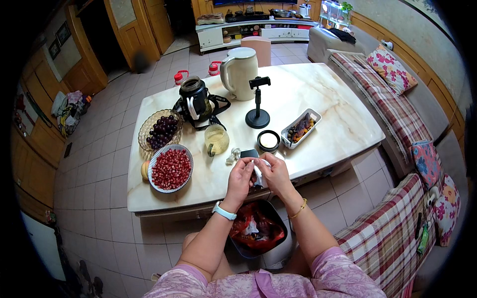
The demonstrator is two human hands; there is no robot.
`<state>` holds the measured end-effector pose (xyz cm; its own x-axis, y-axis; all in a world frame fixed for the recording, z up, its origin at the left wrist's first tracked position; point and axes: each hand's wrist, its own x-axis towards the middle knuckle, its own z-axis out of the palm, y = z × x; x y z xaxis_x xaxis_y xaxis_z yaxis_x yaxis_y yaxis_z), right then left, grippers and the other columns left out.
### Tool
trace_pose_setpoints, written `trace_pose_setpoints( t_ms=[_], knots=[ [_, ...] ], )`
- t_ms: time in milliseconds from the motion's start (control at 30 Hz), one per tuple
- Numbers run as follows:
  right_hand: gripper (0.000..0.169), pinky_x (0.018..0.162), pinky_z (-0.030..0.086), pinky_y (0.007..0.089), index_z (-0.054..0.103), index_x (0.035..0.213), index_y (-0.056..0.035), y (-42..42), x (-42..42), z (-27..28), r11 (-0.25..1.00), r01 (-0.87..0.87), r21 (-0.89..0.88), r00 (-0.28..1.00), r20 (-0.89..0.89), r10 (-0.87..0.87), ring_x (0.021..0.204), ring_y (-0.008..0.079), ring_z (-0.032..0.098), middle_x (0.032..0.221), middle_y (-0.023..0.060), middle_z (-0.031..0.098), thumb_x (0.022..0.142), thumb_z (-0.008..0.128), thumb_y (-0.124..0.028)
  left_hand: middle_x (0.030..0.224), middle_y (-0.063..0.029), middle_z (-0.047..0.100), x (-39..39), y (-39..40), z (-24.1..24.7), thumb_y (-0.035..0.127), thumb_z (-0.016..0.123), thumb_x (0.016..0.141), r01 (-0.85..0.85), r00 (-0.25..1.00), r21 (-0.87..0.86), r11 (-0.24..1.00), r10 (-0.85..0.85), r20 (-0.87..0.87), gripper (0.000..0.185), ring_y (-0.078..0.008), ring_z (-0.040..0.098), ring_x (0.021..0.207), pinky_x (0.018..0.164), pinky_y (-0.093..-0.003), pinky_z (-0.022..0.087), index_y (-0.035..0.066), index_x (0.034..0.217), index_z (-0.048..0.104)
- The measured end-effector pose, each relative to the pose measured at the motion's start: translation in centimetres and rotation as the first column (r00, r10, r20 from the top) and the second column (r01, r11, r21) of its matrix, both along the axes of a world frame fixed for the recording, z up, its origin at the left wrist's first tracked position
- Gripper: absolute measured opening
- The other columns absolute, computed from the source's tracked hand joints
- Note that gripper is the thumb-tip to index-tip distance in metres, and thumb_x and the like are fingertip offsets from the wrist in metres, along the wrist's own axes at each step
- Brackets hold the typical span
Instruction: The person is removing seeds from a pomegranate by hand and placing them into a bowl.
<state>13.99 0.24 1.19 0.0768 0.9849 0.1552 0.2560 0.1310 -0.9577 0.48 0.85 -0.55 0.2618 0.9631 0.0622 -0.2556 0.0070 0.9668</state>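
Above the table's near edge, my left hand (240, 177) and my right hand (277, 173) meet at the fingertips. Between them is a crumpled white tissue (264, 178), pinched by both; part of it is hidden by the fingers. Just beyond lie a dark flat object (249, 153), partly covered by my hands, and another crumpled tissue (233, 156). A round black container (268, 141) with a pale inside stands past my right hand. Below my forearms, a dark bin (284, 223) lined with a red bag (246, 238) holds waste, including white tissue.
On the marble-look table (305, 85) are a bowl of pomegranate seeds (170, 169), grapes (164, 130) in a glass bowl, a glass mug (217, 139), a black flask (193, 98), a cream jug (244, 74), a phone stand (258, 108) and a white tray (316, 118). A sofa (376, 212) stands right.
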Motion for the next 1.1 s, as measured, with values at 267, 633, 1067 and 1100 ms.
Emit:
trace_pose_setpoints(
  t_ms=[267,633,1067,1100],
  knots=[
    [0.020,0.067,0.048,0.0274,0.062,0.096,-0.0016,0.1,-0.4,-0.4,0.979,-0.146,0.139,0.984,-0.082,0.159,0.074,0.0134,0.059,0.083,0.0092,0.065,0.089,0.063,-0.020,0.077,0.0061,0.051,-0.9,0.7,-0.2,0.026,0.045,0.100,-0.079,0.966,-0.164,0.983,0.116,0.229,0.024,-0.0001,0.042,0.058,0.049,-0.0134,0.034,0.007,0.110,0.056],
    [0.023,0.053,0.040,0.0242,0.062,0.084,0.0010,-0.4,-0.4,0.5,0.999,-0.048,0.026,0.999,0.010,0.048,0.061,0.0053,0.046,0.065,0.0008,0.055,0.093,0.059,-0.020,0.070,0.0058,0.049,-0.3,0.0,-0.1,0.028,0.048,0.100,-0.009,1.000,-0.028,1.000,0.009,0.004,0.024,-0.0017,0.046,0.060,0.051,-0.0152,0.036,0.007,0.107,0.058],
    [0.020,0.064,0.048,0.0249,0.064,0.098,-0.0006,0.5,0.0,-1.5,0.983,-0.181,0.027,0.933,-0.310,0.181,0.071,0.0074,0.058,0.078,0.0024,0.065,0.091,0.063,-0.020,0.071,0.0046,0.047,-0.9,0.3,0.6,0.028,0.047,0.099,-0.013,0.959,-0.202,0.979,0.070,0.274,0.025,-0.0029,0.040,0.056,0.048,-0.0167,0.032,0.007,0.110,0.054],
    [0.020,0.068,0.049,0.0242,0.064,0.100,-0.0008,0.4,0.0,-0.9,0.978,-0.199,0.070,0.948,-0.241,0.210,0.076,0.0077,0.058,0.082,0.0020,0.065,0.089,0.064,-0.018,0.070,0.0044,0.046,-1.1,0.4,0.6,0.028,0.046,0.100,-0.031,0.946,-0.223,0.974,0.101,0.309,0.025,-0.0030,0.039,0.056,0.048,-0.0168,0.032,0.007,0.110,0.054]
  ],
)
